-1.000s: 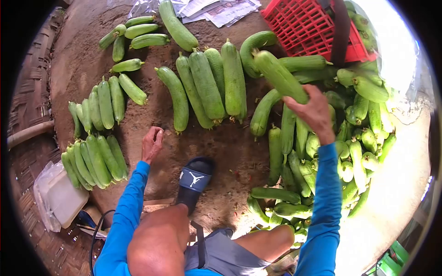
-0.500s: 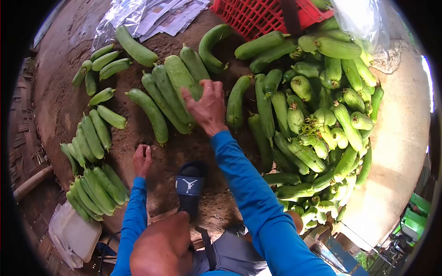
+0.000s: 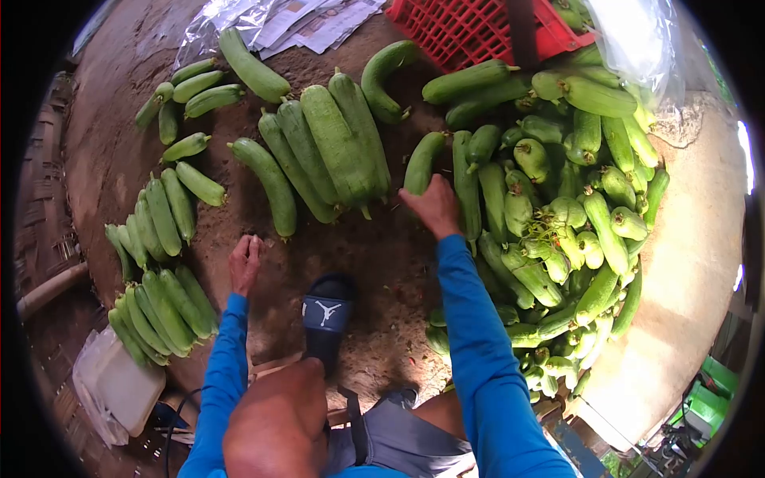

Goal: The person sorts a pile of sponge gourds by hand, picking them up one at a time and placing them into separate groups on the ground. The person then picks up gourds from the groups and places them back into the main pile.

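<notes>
Gourd (image 3: 424,162) on ground (image 3: 390,267) btwn big-gourd row (image 3: 339,147) & heap (image 3: 550,211); R hand (image 3: 437,207) at its lower end, can't tell if gripping. L hand (image 3: 245,267) curled, nothing visible inside. Step prob. grasping; lift wd need firm hold.

I see bright blue long sleeves: left sleeve (image 3: 219,370) lower left of frame, right sleeve (image 3: 488,350) lower right of centre, creased. Left hand (image 3: 245,267) and right hand (image 3: 435,207) bare. Grey shorts (image 3: 410,432) bottom centre, dark strap (image 3: 356,430) alongside. Navy slide sandal (image 3: 327,313) near centre, white leaping-figure logo.
</notes>
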The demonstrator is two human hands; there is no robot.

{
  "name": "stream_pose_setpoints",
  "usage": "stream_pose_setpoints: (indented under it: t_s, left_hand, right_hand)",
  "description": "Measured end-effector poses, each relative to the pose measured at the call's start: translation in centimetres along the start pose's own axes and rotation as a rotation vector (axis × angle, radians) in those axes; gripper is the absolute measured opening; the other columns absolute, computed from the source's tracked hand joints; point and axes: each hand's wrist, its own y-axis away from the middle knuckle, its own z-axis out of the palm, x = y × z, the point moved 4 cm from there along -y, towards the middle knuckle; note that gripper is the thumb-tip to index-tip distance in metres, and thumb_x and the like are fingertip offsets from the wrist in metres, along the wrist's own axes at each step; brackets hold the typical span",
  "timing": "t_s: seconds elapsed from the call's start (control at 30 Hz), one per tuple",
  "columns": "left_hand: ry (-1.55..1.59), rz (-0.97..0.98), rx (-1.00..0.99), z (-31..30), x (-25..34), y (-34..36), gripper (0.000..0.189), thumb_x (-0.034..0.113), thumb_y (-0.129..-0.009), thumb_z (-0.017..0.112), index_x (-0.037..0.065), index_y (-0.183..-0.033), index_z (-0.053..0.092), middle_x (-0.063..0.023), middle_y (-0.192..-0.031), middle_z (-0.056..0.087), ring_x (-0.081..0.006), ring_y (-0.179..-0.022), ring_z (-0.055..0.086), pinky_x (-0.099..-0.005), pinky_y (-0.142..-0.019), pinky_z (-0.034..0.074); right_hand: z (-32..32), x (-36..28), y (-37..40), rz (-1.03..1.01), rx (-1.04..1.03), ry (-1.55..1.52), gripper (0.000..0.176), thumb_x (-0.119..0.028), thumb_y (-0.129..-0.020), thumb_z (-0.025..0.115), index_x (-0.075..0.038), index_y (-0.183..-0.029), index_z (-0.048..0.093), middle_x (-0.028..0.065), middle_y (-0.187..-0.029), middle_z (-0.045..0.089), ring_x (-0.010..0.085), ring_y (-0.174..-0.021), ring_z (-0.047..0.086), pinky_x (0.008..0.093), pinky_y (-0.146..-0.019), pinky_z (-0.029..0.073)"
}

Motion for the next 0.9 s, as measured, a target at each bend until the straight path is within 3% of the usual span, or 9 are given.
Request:
stream_pose_setpoints:
  t_s: [0.07, 0.13, 0.17, 0.23, 0.4, 0.5, 0.6, 0.7, 0.9]
  left_hand:
    - [0.058, -0.014, 0.011, -0.2, 2.8, 0.8, 0.025, 0.026, -0.096, 0.052, 0.004, -0.087, 0.060, -0.0054, -0.074, 0.059, -0.0147, -0.069, 0.056, -0.0303, -0.064, 0.045]
    - [0.116, -0.026, 0.027, -0.2, 6.4, 1.4, 0.026, 0.026, -0.097, 0.050, 0.004, -0.088, 0.061, -0.0040, -0.075, 0.059, -0.0117, -0.070, 0.054, -0.0283, -0.066, 0.045]
    - [0.183, -0.057, -0.085, 0.2, 8.1, 1.8, 0.027, 0.027, -0.097, 0.050, 0.003, -0.090, 0.061, -0.0038, -0.077, 0.059, -0.0111, -0.073, 0.054, -0.0273, -0.068, 0.045]
    - [0.298, -0.086, -0.301, 0.9, 11.6, 2.5, 0.026, 0.028, -0.097, 0.050, 0.004, -0.097, 0.060, -0.0036, -0.083, 0.059, -0.0108, -0.078, 0.055, -0.0259, -0.072, 0.045]
    - [0.434, 0.104, -0.563, 2.2, 17.2, 4.8, 0.041, 0.032, -0.093, 0.052, 0.002, -0.120, 0.048, -0.0085, -0.099, 0.055, -0.0142, -0.088, 0.055, -0.0270, -0.077, 0.045]
    - [0.275, 0.167, -0.278, 2.0, 15.4, 6.2, 0.051, 0.039, -0.091, 0.054, -0.002, -0.120, 0.047, -0.0112, -0.101, 0.056, -0.0163, -0.090, 0.055, -0.0288, -0.080, 0.046]
    - [0.391, -0.082, -0.226, -1.0, 11.0, 8.0, 0.053, 0.041, -0.089, 0.055, -0.003, -0.119, 0.048, -0.0124, -0.103, 0.057, -0.0196, -0.092, 0.057, -0.0305, -0.083, 0.047]
    - [1.027, -0.511, -0.088, -4.7, 5.1, 12.4, 0.042, 0.038, -0.086, 0.062, 0.006, -0.112, 0.055, -0.0055, -0.093, 0.058, -0.0145, -0.082, 0.060, -0.0288, -0.071, 0.051]
    - [1.083, -0.553, 0.482, -15.5, -1.2, 18.1, 0.043, 0.037, -0.082, 0.066, 0.006, -0.111, 0.056, -0.0045, -0.090, 0.061, -0.0139, -0.071, 0.061, -0.0306, -0.063, 0.053]
  right_hand:
    - [-0.1, 1.6, 0.7, 0.007, -0.076, -0.194, 0.071, -0.045, -0.070, 0.073, 0.002, -0.117, 0.049, 0.0212, -0.113, 0.057, 0.0378, -0.096, 0.062, 0.0442, -0.082, 0.051]
    - [0.4, 2.1, 5.3, 0.350, -0.409, -1.495, 0.073, -0.037, -0.072, 0.072, 0.002, -0.127, 0.045, 0.0170, -0.123, 0.053, 0.0311, -0.104, 0.060, 0.0413, -0.088, 0.050]
    - [0.0, 1.6, 6.9, 0.351, -0.426, -1.488, 0.073, -0.037, -0.072, 0.072, 0.002, -0.127, 0.045, 0.0170, -0.123, 0.053, 0.0311, -0.104, 0.060, 0.0413, -0.088, 0.050]
    - [-1.5, -1.4, 9.9, 0.032, -0.654, -1.814, 0.071, -0.025, -0.072, 0.070, 0.000, -0.132, 0.043, 0.0111, -0.122, 0.054, 0.0235, -0.108, 0.057, 0.0364, -0.092, 0.048]
    - [-0.7, -7.3, 14.0, -0.029, -0.698, -1.353, 0.076, -0.018, -0.072, 0.074, -0.002, -0.138, 0.039, 0.0127, -0.129, 0.051, 0.0239, -0.118, 0.051, 0.0335, -0.099, 0.042]
    - [-0.4, -12.8, 16.3, -0.523, -0.554, -0.548, 0.074, -0.020, -0.079, 0.072, -0.001, -0.140, 0.035, 0.0133, -0.127, 0.048, 0.0242, -0.115, 0.052, 0.0341, -0.094, 0.046]
    - [2.3, -14.5, 19.4, -0.421, -0.885, -0.816, 0.071, -0.018, -0.081, 0.070, -0.002, -0.141, 0.036, 0.0132, -0.125, 0.045, 0.0232, -0.110, 0.054, 0.0334, -0.091, 0.048]
    - [3.8, -15.5, 22.3, -0.504, -1.046, -0.730, 0.057, -0.020, -0.083, 0.069, -0.003, -0.133, 0.048, 0.0111, -0.120, 0.049, 0.0204, -0.105, 0.055, 0.0326, -0.089, 0.050]
    - [5.9, -10.8, 23.1, -0.360, -0.999, -0.674, 0.040, -0.018, -0.087, 0.067, -0.003, -0.122, 0.057, 0.0032, -0.108, 0.056, 0.0121, -0.091, 0.056, 0.0249, -0.075, 0.048]
